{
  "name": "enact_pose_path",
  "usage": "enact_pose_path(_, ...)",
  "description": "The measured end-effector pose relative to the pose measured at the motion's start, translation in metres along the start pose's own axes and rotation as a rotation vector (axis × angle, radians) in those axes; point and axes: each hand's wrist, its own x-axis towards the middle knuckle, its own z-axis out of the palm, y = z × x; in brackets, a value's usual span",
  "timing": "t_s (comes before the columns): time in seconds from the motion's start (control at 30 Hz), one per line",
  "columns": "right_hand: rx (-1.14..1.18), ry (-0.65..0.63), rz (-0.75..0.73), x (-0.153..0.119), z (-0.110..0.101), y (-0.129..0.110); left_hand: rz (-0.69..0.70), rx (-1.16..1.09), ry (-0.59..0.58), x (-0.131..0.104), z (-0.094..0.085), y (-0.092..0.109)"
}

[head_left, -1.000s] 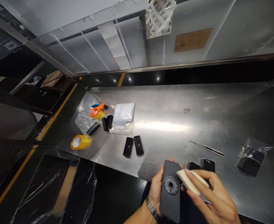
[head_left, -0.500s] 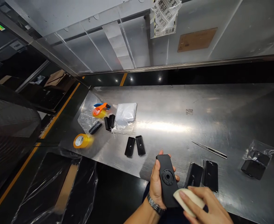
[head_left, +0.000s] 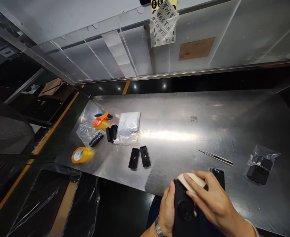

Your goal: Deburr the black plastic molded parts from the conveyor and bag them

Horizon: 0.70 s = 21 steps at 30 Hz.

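My left hand point(head_left: 167, 208) is closed around a long black plastic housing point(head_left: 181, 197) with a round ring on its face; its lower end runs out of view. In the fingers of my right hand point(head_left: 215, 199) is a cream-coloured rounded pad point(head_left: 192, 181), resting against the upper end of the housing. Whether it is foam or cloth I cannot tell. Behind my right hand a black part point(head_left: 219, 177) is partly hidden on the metal table point(head_left: 167, 112). Two hollow black shells point(head_left: 134, 158) lie side by side, left of my hands.
Tweezers point(head_left: 216, 157) and a bagged black part point(head_left: 259, 169) lie to the right. At the left are a yellow tape roll point(head_left: 81, 154), an orange tape dispenser point(head_left: 101, 119), clear bags point(head_left: 129, 122) and small black pieces point(head_left: 111, 133). A plastic-lined box point(head_left: 61, 210) stands below the table's left edge.
My right hand has moved the pad from the lower end of the housing up to its upper end. The housing has come lower and tilted. The whole view has shifted slightly.
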Motion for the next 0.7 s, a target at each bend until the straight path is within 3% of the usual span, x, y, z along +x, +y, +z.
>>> enact_pose_path(0.1,0.038,-0.031,-0.017,-0.002,0.000,0.002,0.057,0.073,0.045,0.001,-0.004,-0.001)
enact_pose_path(0.23,0.020,-0.057,0.039,-0.003,-0.002,0.004,0.024,0.079,0.048,0.004,-0.005,-0.004)
enact_pose_path(0.33,0.057,-0.110,-0.001,-0.002,-0.004,0.005,0.035,0.087,0.048,0.004,-0.005,-0.005)
enact_pose_path(0.43,0.038,-0.086,0.037,0.000,-0.007,0.006,0.020,0.070,0.055,0.004,-0.005,-0.004)
enact_pose_path(0.57,0.082,-0.126,0.002,0.001,-0.011,0.007,0.082,0.121,0.066,0.004,-0.003,-0.001)
enact_pose_path(0.7,0.061,-0.099,0.034,0.001,-0.010,0.012,-0.054,0.124,0.003,0.008,-0.003,-0.001)
